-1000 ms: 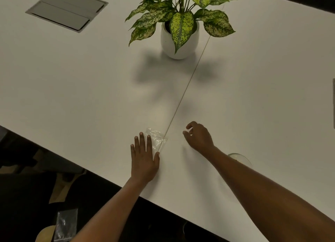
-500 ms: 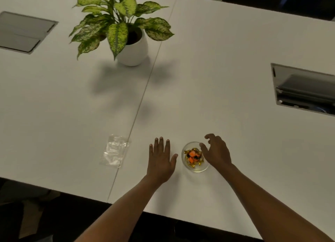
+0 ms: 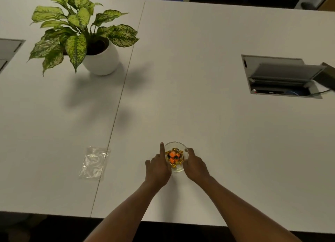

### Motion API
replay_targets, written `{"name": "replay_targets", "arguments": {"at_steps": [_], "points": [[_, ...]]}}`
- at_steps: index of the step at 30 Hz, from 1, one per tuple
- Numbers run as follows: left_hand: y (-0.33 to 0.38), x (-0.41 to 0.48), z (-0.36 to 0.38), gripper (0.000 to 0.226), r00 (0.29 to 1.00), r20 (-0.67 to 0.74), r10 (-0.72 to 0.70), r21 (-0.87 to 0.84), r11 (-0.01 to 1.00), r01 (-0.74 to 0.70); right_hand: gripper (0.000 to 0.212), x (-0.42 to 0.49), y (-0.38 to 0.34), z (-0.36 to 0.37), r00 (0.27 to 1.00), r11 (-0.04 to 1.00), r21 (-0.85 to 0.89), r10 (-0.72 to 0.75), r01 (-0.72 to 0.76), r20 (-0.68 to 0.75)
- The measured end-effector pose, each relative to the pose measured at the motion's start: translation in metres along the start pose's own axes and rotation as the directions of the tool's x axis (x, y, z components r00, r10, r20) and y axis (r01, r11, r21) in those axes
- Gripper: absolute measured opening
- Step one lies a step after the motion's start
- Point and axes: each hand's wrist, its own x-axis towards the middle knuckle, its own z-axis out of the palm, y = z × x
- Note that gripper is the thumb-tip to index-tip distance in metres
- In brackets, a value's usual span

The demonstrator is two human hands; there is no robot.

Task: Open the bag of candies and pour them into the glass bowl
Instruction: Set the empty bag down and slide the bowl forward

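Note:
A small glass bowl (image 3: 178, 145) stands on the white table (image 3: 208, 124) near its front edge, filled with orange, gold and dark wrapped candies (image 3: 173, 155). My left hand (image 3: 158, 166) presses against the bowl's left side, index finger stretched along the rim. My right hand (image 3: 194, 166) cups the bowl's right side. Both hands hold the bowl between them. A flat, see-through plastic bag (image 3: 94, 163) lies on the table to the left, apart from both hands, with no candies visible inside.
A potted plant (image 3: 100, 60) with speckled green leaves stands at the back left. An open cable box (image 3: 280, 76) is set into the table at the right, another hatch (image 3: 8, 49) at the far left. A seam (image 3: 119, 104) runs down the tabletop.
My view swung right from the bag to the bowl. Both hands left the bag area and closed in on the bowl from either side; the bag stays flat on the table.

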Motion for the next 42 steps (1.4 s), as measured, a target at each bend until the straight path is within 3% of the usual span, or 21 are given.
{"name": "replay_targets", "arguments": {"at_steps": [6,17,30,42], "points": [[0.000,0.003,-0.006,0.077,1.000,0.014,0.005,-0.045,0.999,-0.004,0.044,0.004,0.002,-0.007,0.999,0.999,-0.027,-0.046,0.046,-0.010],[0.029,0.083,-0.071,0.080,0.981,-0.118,0.152,-0.030,0.987,-0.157,0.069,0.058,-0.045,-0.077,0.983,0.988,-0.040,-0.155,0.151,-0.102],[0.076,0.237,-0.151,0.079,0.940,-0.190,0.282,0.113,0.958,-0.265,0.070,0.180,-0.103,-0.168,0.972,0.992,0.006,-0.123,0.127,-0.199],[0.100,0.410,-0.158,0.079,0.951,-0.120,0.284,0.131,0.954,-0.268,0.067,0.348,-0.112,-0.209,0.972,0.994,-0.026,-0.111,0.108,-0.208]]}}
